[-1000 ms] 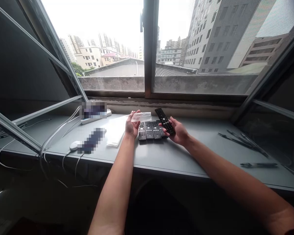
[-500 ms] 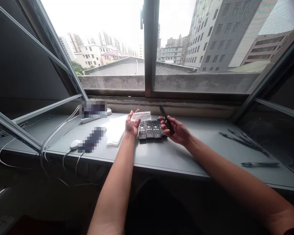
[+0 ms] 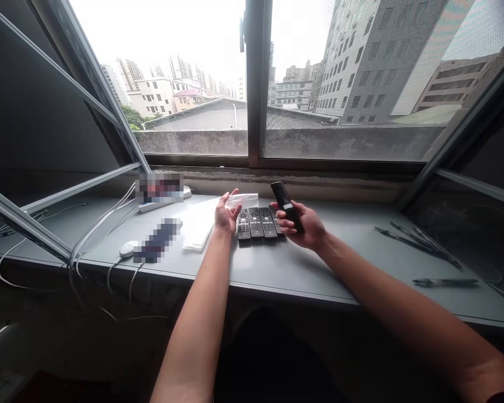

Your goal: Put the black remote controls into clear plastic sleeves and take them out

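Note:
A black remote control (image 3: 282, 196) is held upright and tilted in my right hand (image 3: 306, 225), its back with a small white label facing me. Several more black remotes (image 3: 256, 223) lie side by side on the grey table (image 3: 294, 268), buttons up; the rightmost is partly hidden by my right hand. My left hand (image 3: 227, 214) is palm up with fingers spread, just left of the row. Beside and behind its fingers is a clear plastic bag (image 3: 246, 198), with no visible grip on it. A stack of white bags or sheets (image 3: 199, 226) lies left of my left wrist.
Blurred-out devices (image 3: 157, 240) with white cables and a round white charger (image 3: 129, 248) are at the left, a white power strip (image 3: 187, 192) behind them. Several black pens (image 3: 420, 243) lie at the right. Metal frames (image 3: 105, 182) flank the table before the window.
The remote in my right hand has turned over, from buttons showing to its labelled back showing. My left hand has hardly moved.

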{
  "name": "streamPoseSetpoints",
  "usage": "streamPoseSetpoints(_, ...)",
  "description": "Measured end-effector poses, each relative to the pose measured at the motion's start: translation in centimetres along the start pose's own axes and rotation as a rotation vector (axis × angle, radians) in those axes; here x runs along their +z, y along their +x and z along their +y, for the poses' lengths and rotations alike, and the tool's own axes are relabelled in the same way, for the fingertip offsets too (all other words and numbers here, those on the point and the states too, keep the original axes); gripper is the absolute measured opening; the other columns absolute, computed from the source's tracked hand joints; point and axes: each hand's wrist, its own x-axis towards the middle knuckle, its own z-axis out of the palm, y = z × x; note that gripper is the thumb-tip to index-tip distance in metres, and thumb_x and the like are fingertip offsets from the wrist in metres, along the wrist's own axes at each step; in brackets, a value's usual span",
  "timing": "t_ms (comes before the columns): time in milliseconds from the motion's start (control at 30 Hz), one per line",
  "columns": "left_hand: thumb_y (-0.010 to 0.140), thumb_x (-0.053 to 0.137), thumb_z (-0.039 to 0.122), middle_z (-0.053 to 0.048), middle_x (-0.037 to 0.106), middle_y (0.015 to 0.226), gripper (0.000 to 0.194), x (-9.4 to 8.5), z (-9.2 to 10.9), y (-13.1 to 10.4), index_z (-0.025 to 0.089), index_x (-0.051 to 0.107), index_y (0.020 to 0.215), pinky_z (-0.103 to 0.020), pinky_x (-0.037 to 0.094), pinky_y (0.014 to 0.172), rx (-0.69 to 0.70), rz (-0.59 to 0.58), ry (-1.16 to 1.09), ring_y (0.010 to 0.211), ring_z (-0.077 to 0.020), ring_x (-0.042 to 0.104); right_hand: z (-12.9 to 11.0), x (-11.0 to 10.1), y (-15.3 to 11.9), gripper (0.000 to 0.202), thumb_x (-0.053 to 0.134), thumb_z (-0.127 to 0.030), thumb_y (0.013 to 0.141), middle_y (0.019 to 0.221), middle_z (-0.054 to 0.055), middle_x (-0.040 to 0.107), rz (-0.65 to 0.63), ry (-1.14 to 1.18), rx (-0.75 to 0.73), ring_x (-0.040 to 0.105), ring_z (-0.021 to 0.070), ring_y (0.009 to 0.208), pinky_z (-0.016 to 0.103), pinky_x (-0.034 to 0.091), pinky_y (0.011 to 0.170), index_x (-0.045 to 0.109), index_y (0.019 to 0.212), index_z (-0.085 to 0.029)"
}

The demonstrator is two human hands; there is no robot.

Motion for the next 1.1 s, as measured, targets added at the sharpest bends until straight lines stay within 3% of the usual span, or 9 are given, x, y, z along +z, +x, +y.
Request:
streamPoseSetpoints(233, 0.098, 0.071, 0.026, -0.009, 0.072, 0.145, 0.029, -0.35, -0.20, 0.28, 0.022, 0.068, 0.126, -0.019, 0.065, 0.067, 0.021, -0.022, 0.020, 0.085, -0.0113, 0.073, 0.09, 0.35, -0.06, 0.025, 0.059, -0.035, 0.110, 0.104, 0.010, 0.073, 0.165, -0.007, 0.006, 0.065, 0.0161, 0.074, 0.021, 0.051, 0.046, 0.069, 0.124, -0.017)
streamPoseSetpoints(400, 0.097, 0.072, 0.025, -0.009, 0.073, 0.143, 0.027, -0.46, -0.27, 0.37, 0.021, 0.066, 0.123, -0.020, 0.065, 0.067, 0.038, -0.033, 0.044, 0.081, -0.0116, 0.073, -0.05, 0.33, -0.10, 0.040, 0.039, -0.042, 0.116, 0.094, 0.008, 0.070, 0.101, 0.024, 0.028, 0.053, 0.0128, 0.058, 0.019, 0.041, 0.037, 0.067, 0.131, -0.018)
streamPoseSetpoints(533, 0.097, 0.072, 0.026, -0.008, 0.075, 0.142, 0.030, -0.34, -0.37, 0.27, 0.023, 0.066, 0.126, -0.022, 0.065, 0.067, 0.031, -0.024, 0.069, 0.082, -0.0121, 0.074, -0.09, 0.13, -0.18, 0.038, 0.038, -0.036, 0.115, 0.083, 0.004, 0.062, 0.037, 0.043, 0.051, 0.046, 0.0127, 0.054, 0.019, 0.039, 0.036, 0.066, 0.131, -0.017)
streamPoseSetpoints(733, 0.097, 0.072, 0.025, -0.008, 0.075, 0.142, 0.033, -0.15, -0.36, 0.14, 0.023, 0.064, 0.129, -0.021, 0.064, 0.069, 0.024, -0.006, 0.050, 0.085, -0.0125, 0.075, 0.27, -0.21, -0.10, 0.030, 0.057, -0.043, 0.111, 0.083, 0.003, 0.059, 0.039, 0.030, -0.004, 0.056, 0.0153, 0.066, 0.021, 0.051, 0.046, 0.068, 0.124, -0.019)
streamPoseSetpoints(900, 0.097, 0.072, 0.026, -0.008, 0.073, 0.145, 0.039, -0.37, -0.46, 0.41, 0.025, 0.062, 0.134, -0.022, 0.065, 0.068, -0.001, -0.016, 0.035, 0.086, -0.0134, 0.076, 0.35, 0.01, -0.12, 0.028, 0.052, -0.044, 0.113, 0.103, 0.010, 0.071, 0.128, -0.010, 0.017, 0.067, 0.0200, 0.080, 0.027, 0.059, 0.054, 0.067, 0.120, -0.022)
streamPoseSetpoints(967, 0.097, 0.072, 0.026, -0.008, 0.073, 0.145, 0.039, -0.42, -0.48, 0.46, 0.025, 0.062, 0.134, -0.023, 0.065, 0.068, 0.005, -0.021, 0.035, 0.084, -0.0129, 0.075, 0.29, 0.12, -0.17, 0.032, 0.046, -0.046, 0.114, 0.104, 0.010, 0.072, 0.115, 0.015, 0.033, 0.063, 0.0175, 0.072, 0.024, 0.054, 0.047, 0.066, 0.119, -0.021)
streamPoseSetpoints(1100, 0.097, 0.072, 0.025, -0.009, 0.074, 0.144, 0.033, -0.43, -0.45, 0.38, 0.023, 0.064, 0.129, -0.022, 0.065, 0.067, 0.021, -0.029, 0.049, 0.078, -0.0114, 0.072, 0.16, -0.01, -0.31, 0.035, 0.037, -0.042, 0.116, 0.085, 0.003, 0.061, -0.001, 0.064, 0.069, 0.043, 0.0126, 0.053, 0.019, 0.041, 0.036, 0.063, 0.124, -0.020)
